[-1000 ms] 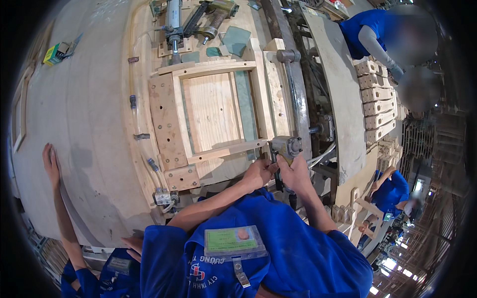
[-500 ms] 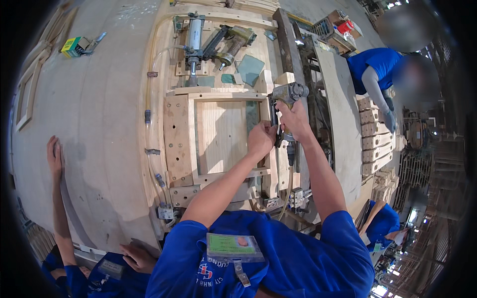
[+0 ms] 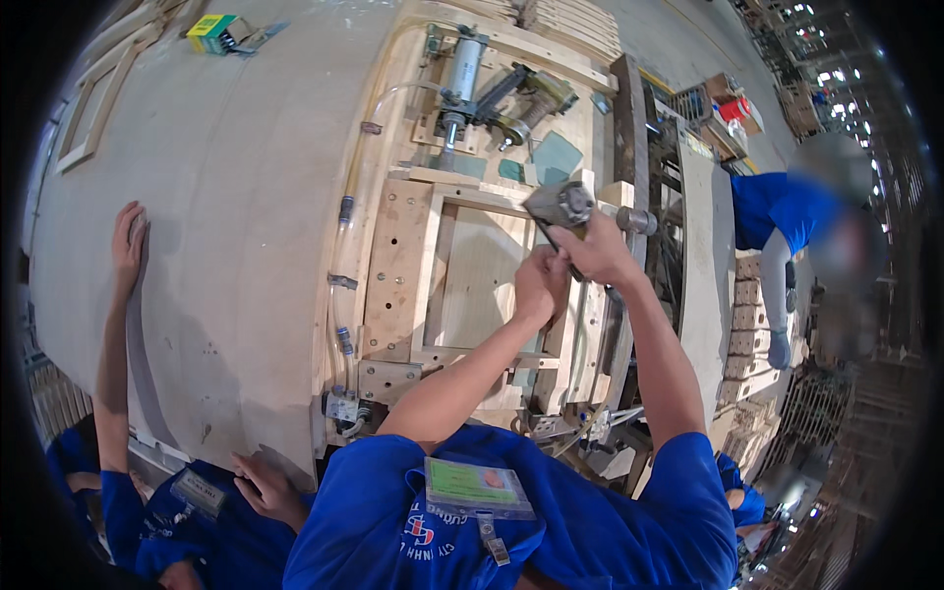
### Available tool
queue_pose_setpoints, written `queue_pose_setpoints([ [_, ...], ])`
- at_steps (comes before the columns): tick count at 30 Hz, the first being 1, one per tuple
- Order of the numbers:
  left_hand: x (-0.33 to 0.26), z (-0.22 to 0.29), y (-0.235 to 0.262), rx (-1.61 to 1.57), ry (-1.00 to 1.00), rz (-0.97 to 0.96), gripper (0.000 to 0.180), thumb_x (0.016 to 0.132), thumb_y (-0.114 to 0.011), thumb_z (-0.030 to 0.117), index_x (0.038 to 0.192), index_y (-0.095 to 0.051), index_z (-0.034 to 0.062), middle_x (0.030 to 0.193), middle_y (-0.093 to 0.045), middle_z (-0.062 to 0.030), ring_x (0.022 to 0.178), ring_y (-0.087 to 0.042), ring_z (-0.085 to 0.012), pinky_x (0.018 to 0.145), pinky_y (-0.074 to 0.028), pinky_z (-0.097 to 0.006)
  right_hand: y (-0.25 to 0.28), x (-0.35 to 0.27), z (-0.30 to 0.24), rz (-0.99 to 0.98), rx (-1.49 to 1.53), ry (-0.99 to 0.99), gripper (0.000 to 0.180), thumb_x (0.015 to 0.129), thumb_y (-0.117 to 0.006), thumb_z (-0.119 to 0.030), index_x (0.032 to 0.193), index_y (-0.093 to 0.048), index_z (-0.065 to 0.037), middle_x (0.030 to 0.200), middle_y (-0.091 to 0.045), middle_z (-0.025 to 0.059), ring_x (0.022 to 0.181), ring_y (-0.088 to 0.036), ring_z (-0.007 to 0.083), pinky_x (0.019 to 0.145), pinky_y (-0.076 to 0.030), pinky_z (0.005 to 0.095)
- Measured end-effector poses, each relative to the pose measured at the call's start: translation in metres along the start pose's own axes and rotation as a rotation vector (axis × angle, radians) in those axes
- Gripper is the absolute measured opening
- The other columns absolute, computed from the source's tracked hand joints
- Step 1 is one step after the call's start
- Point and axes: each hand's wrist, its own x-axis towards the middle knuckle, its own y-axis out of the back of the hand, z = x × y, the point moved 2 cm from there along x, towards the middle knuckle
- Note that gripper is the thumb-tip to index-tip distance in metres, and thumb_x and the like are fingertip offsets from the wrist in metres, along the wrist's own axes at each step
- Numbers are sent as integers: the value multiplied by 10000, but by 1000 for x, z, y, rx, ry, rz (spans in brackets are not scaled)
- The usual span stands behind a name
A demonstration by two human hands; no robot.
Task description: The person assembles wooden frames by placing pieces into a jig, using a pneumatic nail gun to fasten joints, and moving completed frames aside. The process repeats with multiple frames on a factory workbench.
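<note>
My right hand (image 3: 598, 254) is wrapped round the grip of a nail gun (image 3: 560, 205), which is held tilted above the right side of a wooden frame (image 3: 430, 265). Close against the gun's magazine, my left hand (image 3: 537, 291) has its fingers closed. What they pinch is hidden behind the fingers and the tool. Beneath the hands, the pale frame lies around a wooden panel (image 3: 477, 280) in a jig. A drilled wooden block (image 3: 391, 261) with bolts runs along the frame's left side.
Beyond the frame lie an air cylinder (image 3: 464, 74), a second nail gun (image 3: 531, 106) and a greenish sheet piece (image 3: 557, 157). A clear hose (image 3: 359, 162) runs down the jig's left. Another person's hand (image 3: 128, 236) rests on the grey tabletop (image 3: 246, 197). Stacked wooden parts (image 3: 749, 317) stand right.
The view has swung, shifting the bench rightward in the picture. The nail gun has turned from upright to tilted, inward over the frame, and my left hand has stayed close to its magazine.
</note>
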Motion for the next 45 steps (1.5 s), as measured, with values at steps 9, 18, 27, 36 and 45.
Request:
queue_pose_setpoints([
  [9,57,-9,55,-174,-100,336,205,1005,-532,106,1048,-699,-6,951,-765,-231,932,-761,-392,803,-557,-459,-50,82,-74,-331,-318,437,700,904,-783,-219,1501,-492,2,1135,-737,297,1090,-680,507,961,-541,521],
  [18,64,-18,52,-236,-15,312,204,1016,-564,116,1085,-710,-8,1012,-778,-244,965,-768,-351,834,-557,-427,-56,84,-87,-431,-265,421,554,909,-770,-154,1406,-548,-47,1101,-751,250,1056,-695,467,929,-546,489],
  [27,-57,-32,64,-325,346,61,264,1090,-513,134,1065,-697,-52,917,-762,-167,815,-758,-219,653,-599,-366,-57,-30,-88,-570,-73,179,466,913,-771,-131,1336,-600,-41,1048,-755,209,975,-744,348,899,-565,441],
  [36,-160,-47,105,-472,539,-26,255,1101,-508,137,1066,-696,-31,949,-755,-117,729,-739,-174,583,-588,-311,-120,-96,-81,-710,-76,294,434,897,-769,-112,1281,-600,-1,1051,-755,224,978,-740,340,925,-559,429],
  [45,-159,-45,112,-583,446,-10,229,1089,-552,148,1021,-698,-14,872,-721,-85,714,-703,-148,575,-562,-308,-135,-97,-86,-688,-197,353,461,895,-768,-123,1312,-595,-28,1080,-749,257,1033,-732,431,933,-555,449],
])
